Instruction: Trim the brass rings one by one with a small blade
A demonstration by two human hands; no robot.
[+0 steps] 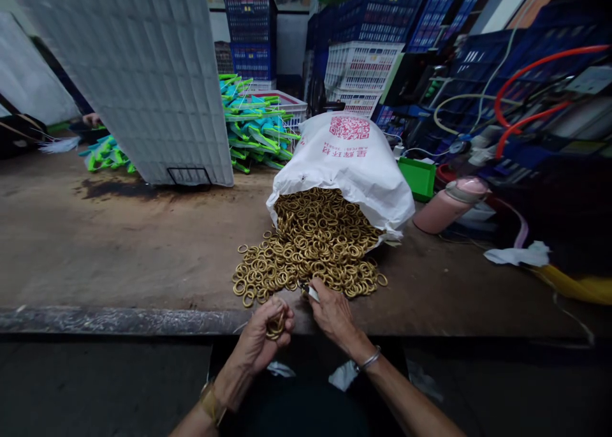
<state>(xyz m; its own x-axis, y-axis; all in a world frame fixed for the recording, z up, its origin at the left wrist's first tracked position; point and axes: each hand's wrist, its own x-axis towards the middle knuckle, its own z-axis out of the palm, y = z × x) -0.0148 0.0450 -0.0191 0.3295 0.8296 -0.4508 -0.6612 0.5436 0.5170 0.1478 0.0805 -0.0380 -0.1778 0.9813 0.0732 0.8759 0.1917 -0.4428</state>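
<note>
My left hand [258, 344] is closed around several brass-coloured rings [275, 328], just over the table's front edge. To its right, my right hand [333, 314] grips a small white-handled tool [312, 292] with a dark tip; its exact kind is hard to make out. The tip is close to the near side of a heap of loose brass-coloured rings [306, 258]. These rings spill from the mouth of a white woven sack [344, 159] with red print, lying on its side.
The brown wooden table [119, 245] carries a leaning grey ribbed panel [186, 86] and a pile of green and blue plastic pieces [258, 127]. At right are a pink bottle [452, 204], a green bin [417, 177] and red hoses [507, 99]. Stacked crates [363, 67] stand behind. Another person's hand [92, 119] shows at left.
</note>
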